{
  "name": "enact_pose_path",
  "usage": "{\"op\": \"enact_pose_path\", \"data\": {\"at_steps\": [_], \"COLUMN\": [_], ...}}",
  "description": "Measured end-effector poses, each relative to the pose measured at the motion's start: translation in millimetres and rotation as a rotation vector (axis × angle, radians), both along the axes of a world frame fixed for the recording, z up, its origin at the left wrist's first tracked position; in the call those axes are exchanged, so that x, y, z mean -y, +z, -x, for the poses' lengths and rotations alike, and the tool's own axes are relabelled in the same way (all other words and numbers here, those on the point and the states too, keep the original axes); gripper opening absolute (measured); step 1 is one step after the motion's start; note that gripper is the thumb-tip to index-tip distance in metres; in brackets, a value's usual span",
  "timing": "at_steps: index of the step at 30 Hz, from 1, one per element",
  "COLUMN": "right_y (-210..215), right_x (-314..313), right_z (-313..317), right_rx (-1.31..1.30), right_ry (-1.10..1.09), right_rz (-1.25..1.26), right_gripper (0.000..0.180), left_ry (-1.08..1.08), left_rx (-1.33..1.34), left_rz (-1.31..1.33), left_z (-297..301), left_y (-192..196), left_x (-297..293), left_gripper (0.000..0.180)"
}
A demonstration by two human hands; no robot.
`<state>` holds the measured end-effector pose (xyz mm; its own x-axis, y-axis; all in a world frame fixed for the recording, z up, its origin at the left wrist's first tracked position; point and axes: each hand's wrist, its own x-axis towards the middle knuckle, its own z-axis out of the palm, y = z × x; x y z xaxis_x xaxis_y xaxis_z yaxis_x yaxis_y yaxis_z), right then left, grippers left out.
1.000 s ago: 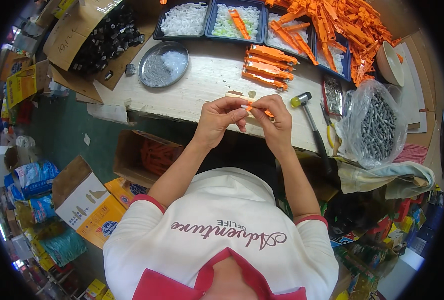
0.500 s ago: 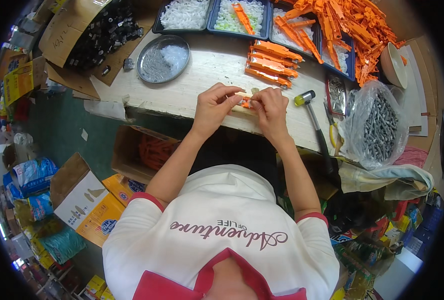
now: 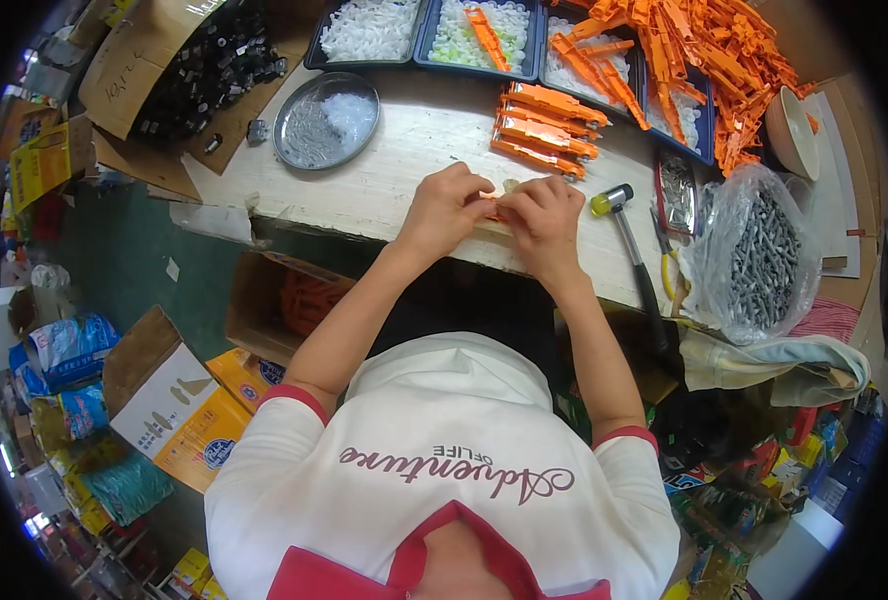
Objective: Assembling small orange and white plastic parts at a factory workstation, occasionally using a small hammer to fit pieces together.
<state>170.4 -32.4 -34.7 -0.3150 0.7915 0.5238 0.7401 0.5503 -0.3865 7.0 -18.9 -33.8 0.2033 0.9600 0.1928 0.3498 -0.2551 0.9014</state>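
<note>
At the near edge of the white workbench (image 3: pixel 404 140), my left hand (image 3: pixel 444 209) and my right hand (image 3: pixel 546 219) meet over a small orange plastic part (image 3: pixel 492 206). The fingers of both hands are closed on it and cover most of it. Just beyond my right hand, several orange plastic pieces (image 3: pixel 544 130) lie stacked side by side. A hammer (image 3: pixel 616 200) with a yellow-and-black head rests to the right, its dark handle reaching past the bench edge.
Blue trays (image 3: pixel 419 62) of small white parts line the back, beside a heap of orange pieces (image 3: pixel 704 60). A round metal dish (image 3: pixel 294 150) sits left, near a box of black parts (image 3: pixel 214 70). Yellow-handled pliers (image 3: pixel 670 270) and a clear bag of screws (image 3: pixel 764 260) are right.
My left hand has shifted slightly right and closed in over the orange part, which shows less now. My right hand stays nearly in place.
</note>
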Motion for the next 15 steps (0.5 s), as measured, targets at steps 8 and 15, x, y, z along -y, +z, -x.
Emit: {"op": "enact_pose_path", "data": {"at_steps": [8, 15], "right_y": [22, 21], "right_x": [4, 16], "right_z": [-46, -72], "right_rx": [-0.243, -0.21], "right_ry": [-0.158, -0.244], "right_rz": [0.034, 0.062], "right_gripper": [0.012, 0.012], "left_ry": [-0.299, -0.108], "left_rx": [-0.759, -0.712], "left_rz": [0.092, -0.421], "left_z": [-19, -80], "left_y": [34, 56], "left_x": [-29, -142], "left_gripper": [0.012, 0.01]}}
